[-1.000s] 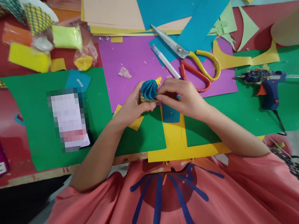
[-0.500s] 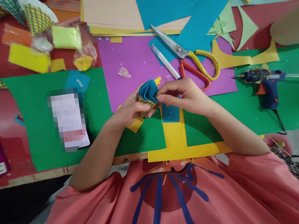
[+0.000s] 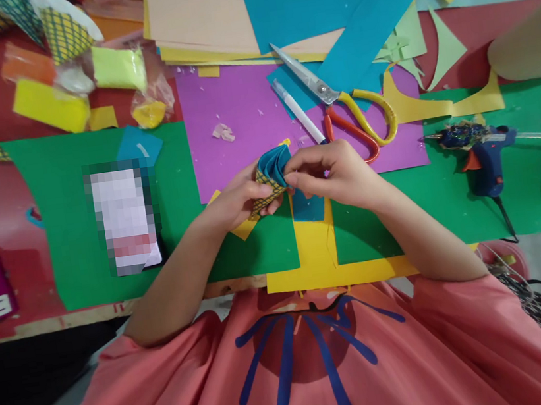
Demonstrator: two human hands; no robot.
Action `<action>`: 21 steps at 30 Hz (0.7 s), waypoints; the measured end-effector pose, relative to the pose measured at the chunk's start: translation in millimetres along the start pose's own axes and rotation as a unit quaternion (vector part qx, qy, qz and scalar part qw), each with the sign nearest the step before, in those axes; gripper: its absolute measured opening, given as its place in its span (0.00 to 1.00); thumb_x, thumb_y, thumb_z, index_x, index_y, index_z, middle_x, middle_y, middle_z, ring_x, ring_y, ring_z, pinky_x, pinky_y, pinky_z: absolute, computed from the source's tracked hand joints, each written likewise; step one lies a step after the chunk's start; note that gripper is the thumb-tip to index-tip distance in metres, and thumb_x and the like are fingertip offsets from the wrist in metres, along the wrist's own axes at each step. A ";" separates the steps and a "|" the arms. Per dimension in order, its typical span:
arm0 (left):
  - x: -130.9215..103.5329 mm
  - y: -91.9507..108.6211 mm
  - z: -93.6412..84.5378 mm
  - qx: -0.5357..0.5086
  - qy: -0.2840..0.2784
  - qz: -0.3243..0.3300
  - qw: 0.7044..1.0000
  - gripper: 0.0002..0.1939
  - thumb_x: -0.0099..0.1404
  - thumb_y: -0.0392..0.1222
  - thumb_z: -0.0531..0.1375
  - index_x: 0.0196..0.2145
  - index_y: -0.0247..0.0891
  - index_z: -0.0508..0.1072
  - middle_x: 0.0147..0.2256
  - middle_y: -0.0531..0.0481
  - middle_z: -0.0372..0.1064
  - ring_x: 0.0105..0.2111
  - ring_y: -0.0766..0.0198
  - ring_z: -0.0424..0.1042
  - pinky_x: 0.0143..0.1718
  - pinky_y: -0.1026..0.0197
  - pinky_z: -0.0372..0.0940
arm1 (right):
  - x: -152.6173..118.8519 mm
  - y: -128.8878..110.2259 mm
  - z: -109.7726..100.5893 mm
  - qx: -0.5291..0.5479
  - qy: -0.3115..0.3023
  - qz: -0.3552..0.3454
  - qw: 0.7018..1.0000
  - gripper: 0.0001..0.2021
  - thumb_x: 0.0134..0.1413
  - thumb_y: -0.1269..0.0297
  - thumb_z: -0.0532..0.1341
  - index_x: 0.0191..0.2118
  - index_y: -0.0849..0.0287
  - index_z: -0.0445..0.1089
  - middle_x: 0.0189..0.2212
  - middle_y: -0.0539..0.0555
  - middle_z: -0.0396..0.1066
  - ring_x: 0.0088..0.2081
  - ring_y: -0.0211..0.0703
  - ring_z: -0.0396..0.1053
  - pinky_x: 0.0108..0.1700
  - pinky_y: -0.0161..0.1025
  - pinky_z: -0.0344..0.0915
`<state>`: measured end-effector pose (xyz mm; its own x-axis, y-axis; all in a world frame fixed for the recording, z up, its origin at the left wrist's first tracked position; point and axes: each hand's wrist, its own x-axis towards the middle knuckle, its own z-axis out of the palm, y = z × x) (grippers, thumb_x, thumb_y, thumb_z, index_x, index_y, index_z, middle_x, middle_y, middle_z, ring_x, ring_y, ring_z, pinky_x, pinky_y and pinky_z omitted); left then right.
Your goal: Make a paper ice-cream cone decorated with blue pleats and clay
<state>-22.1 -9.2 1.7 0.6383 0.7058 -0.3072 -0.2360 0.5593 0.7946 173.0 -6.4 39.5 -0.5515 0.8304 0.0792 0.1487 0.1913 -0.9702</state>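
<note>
My left hand (image 3: pixel 244 196) is closed round a small paper cone (image 3: pixel 271 179), patterned in yellow and dark green on the outside, with folded blue layers showing at its top. At its right edge, my right hand (image 3: pixel 328 168) pinches the blue rim between thumb and forefinger. A bit of yellow (image 3: pixel 285 142) shows just behind the cone's upper edge. Past the right hand lie scissors (image 3: pixel 331 96) with red and yellow handles and a white pen (image 3: pixel 303 115), both on a purple sheet (image 3: pixel 232 101).
A blue glue gun (image 3: pixel 487 164) rests at the right on a green sheet (image 3: pixel 401 212). On the left is a phone (image 3: pixel 123 215), its screen blurred. Bagged clay (image 3: pixel 119 68) lies at the upper left. Stacked coloured paper (image 3: pixel 198 13) and cut scraps (image 3: pixel 440 50) cover the far side.
The cone has tilted a little to the right in my left hand, showing more of its patterned side. My right hand keeps its pinch in almost the same place.
</note>
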 end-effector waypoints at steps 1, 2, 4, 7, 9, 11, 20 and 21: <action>0.1 0.2 0.4 0.003 0.002 -0.004 1.000 0.15 0.49 0.43 0.66 0.31 0.36 0.66 0.20 0.58 0.65 0.15 0.73 0.64 0.14 0.71 0.55 | 0.2 0.2 0.5 -0.006 0.000 -0.002 1.000 0.06 0.58 0.70 0.60 0.31 0.66 0.70 0.20 0.45 0.64 0.22 0.27 0.59 0.26 0.29 0.56; 0.1 0.7 0.8 0.007 0.004 -0.008 1.000 0.15 0.49 0.43 0.66 0.31 0.36 0.66 0.20 0.58 0.66 0.15 0.74 0.63 0.14 0.71 0.55 | 0.4 0.5 0.7 -0.009 -0.002 -0.005 1.000 0.05 0.57 0.71 0.59 0.31 0.66 0.70 0.19 0.45 0.64 0.22 0.27 0.59 0.26 0.29 0.55; -0.1 2.4 1.0 0.010 0.005 -0.016 1.000 0.15 0.48 0.43 0.65 0.33 0.36 0.67 0.23 0.57 0.68 0.15 0.74 0.62 0.13 0.71 0.53 | 0.8 1.2 0.5 -0.012 -0.002 -0.009 1.000 0.06 0.57 0.73 0.58 0.31 0.66 0.70 0.19 0.45 0.64 0.21 0.27 0.59 0.26 0.28 0.55; -0.8 4.6 -1.0 -0.001 -0.006 -0.027 1.000 0.16 0.48 0.45 0.65 0.33 0.36 0.69 0.26 0.54 0.71 0.14 0.74 0.61 0.13 0.70 0.50 | 0.8 2.3 0.4 -0.028 0.015 -0.019 0.999 0.06 0.58 0.72 0.58 0.31 0.65 0.70 0.20 0.45 0.66 0.21 0.27 0.60 0.27 0.28 0.57; -1.3 5.2 -3.5 -0.006 -0.013 -0.037 0.999 0.16 0.49 0.47 0.65 0.34 0.36 0.70 0.27 0.52 0.71 0.14 0.74 0.60 0.12 0.69 0.49 | 0.3 3.0 1.4 -0.032 0.036 -0.022 0.999 0.05 0.58 0.70 0.60 0.31 0.64 0.71 0.22 0.46 0.68 0.22 0.27 0.61 0.27 0.29 0.58; -1.6 5.1 -5.8 -0.006 -0.015 -0.040 0.999 0.17 0.49 0.49 0.65 0.34 0.36 0.71 0.27 0.52 0.72 0.14 0.74 0.60 0.12 0.68 0.49 | -0.3 3.7 3.1 -0.008 0.044 -0.010 0.999 0.05 0.58 0.69 0.61 0.32 0.64 0.71 0.21 0.46 0.68 0.22 0.27 0.62 0.26 0.28 0.58; -1.5 7.0 -3.8 -0.070 -0.005 -0.057 0.996 0.15 0.48 0.47 0.67 0.31 0.37 0.72 0.24 0.54 0.72 0.13 0.75 0.60 0.12 0.69 0.49 | -0.8 3.6 5.5 0.148 -0.018 0.048 0.988 0.06 0.61 0.67 0.57 0.34 0.63 0.66 0.19 0.44 0.66 0.16 0.26 0.61 0.19 0.26 0.58; -1.4 7.8 -3.0 -0.076 -0.002 -0.055 0.996 0.14 0.48 0.46 0.67 0.30 0.37 0.71 0.24 0.55 0.72 0.13 0.75 0.59 0.13 0.69 0.50 | -0.8 3.9 5.7 0.143 -0.017 0.042 0.989 0.06 0.61 0.67 0.57 0.34 0.63 0.66 0.19 0.44 0.66 0.17 0.26 0.62 0.19 0.26 0.58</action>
<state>-27.0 -4.6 6.8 0.6689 0.6348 -0.3868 -0.2719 0.6932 0.6675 169.3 -9.4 34.4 -0.5752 0.8180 -0.0069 -0.0400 -0.0366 -0.9985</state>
